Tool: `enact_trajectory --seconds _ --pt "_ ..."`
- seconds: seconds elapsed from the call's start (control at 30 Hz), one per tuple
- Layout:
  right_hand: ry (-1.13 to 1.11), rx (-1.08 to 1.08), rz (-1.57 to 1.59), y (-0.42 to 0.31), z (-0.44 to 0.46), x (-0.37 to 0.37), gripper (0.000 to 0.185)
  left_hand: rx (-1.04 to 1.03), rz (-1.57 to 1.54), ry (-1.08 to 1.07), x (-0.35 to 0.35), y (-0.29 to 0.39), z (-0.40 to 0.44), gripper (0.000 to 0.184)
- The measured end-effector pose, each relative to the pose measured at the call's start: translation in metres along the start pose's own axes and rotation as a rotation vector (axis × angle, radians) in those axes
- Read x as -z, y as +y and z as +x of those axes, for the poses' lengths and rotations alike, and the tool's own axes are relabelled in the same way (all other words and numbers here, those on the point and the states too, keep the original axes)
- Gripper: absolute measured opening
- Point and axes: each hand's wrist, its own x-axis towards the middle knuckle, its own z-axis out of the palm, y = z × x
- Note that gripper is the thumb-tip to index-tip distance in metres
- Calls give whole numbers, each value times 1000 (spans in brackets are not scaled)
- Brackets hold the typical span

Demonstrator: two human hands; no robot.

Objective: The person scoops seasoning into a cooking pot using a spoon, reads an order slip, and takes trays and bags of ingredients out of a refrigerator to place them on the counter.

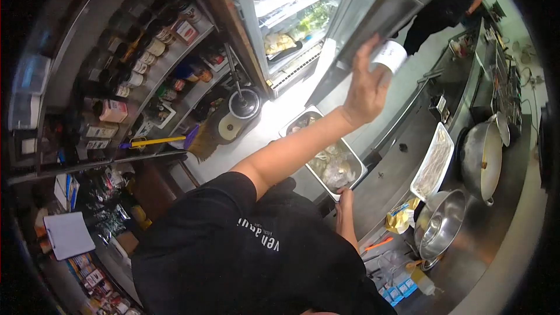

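My left arm stretches up across the view, and my left hand [367,84] is closed around a white round container [389,57] with small dark writing, near the open fridge door [379,14]. Lower down, my right hand [345,198] grips the near corner of a rectangular metal tray [359,170]. Pale food in clear plastic bags [338,170] fills the tray's near part. My left forearm crosses over the tray and hides its middle. Part of the right-hand fingers is out of sight behind the rim.
A lit fridge [297,17] holds food on its shelves. To the left are shelves with jars [153,46], a broom [201,143] and a lidded bin [244,104]. On the right, the steel counter [385,157] carries a white tray [433,160], a wok [482,160] and metal bowls [440,221]. Another person [446,9] stands beyond.
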Motion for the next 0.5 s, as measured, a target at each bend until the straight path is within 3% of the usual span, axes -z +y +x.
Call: enact_trajectory --seconds 0.1,0.3,0.37,0.43,0.5 --pt "-15 -14 14 -6 4 -8 10 2 -108 -83 -21 9 -7 18" --pt "47 -94 -69 -51 -14 -74 5 97 -405 -493 -38 -10 -7 31" --pt "25 -16 -42 -21 39 -82 3 10 -457 -754 -24 -33 -2 34" --pt "59 40 -67 -21 60 -103 3 98 -524 -904 0 -72 -5 37" --pt "12 15 -45 -27 82 -124 3 409 -312 -894 29 -137 -35 29"
